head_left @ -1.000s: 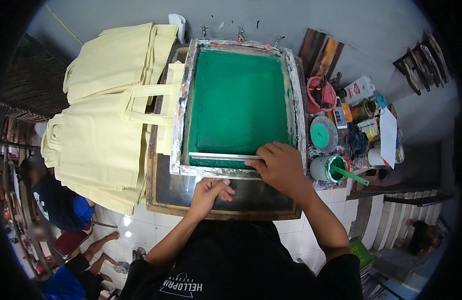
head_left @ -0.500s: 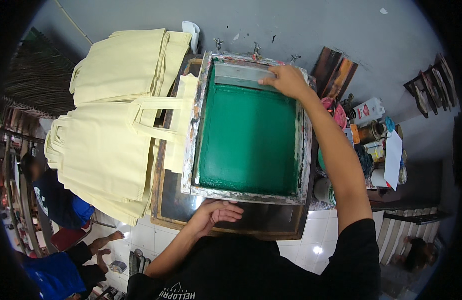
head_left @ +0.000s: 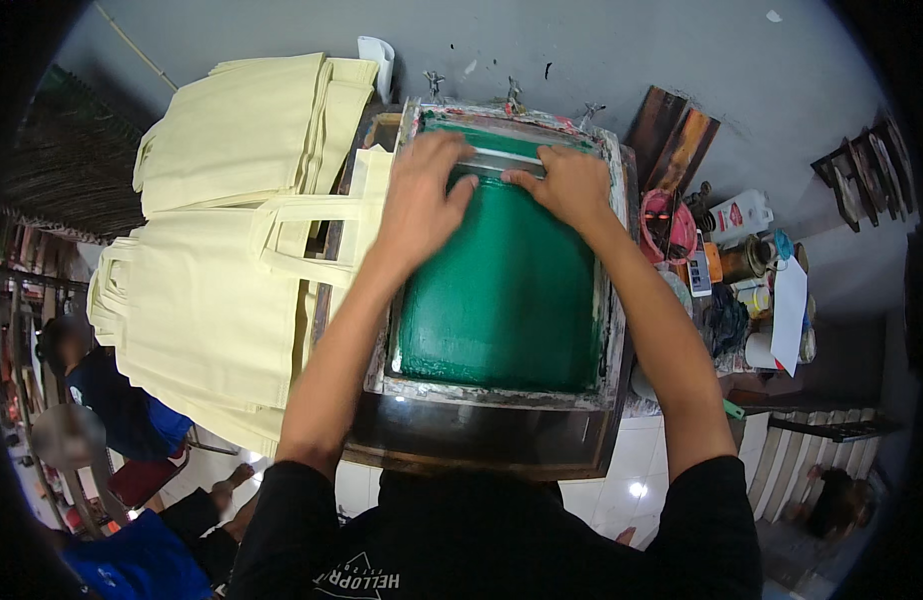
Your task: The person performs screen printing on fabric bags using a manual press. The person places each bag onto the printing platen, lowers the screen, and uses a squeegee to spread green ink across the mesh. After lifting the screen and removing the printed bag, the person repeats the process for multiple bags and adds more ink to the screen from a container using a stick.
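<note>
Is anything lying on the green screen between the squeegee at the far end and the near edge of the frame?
Nothing visible: both the left hand and right hand rest on the metal-edged squeegee, and the green mesh printing screen lies bare toward the near frame edge.

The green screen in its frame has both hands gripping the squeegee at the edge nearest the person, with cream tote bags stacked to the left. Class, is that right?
Not quite. In the head view, the left hand and right hand grip the squeegee at the far edge of the green screen, not the near one. The cream tote bags do lie to the left.
</note>
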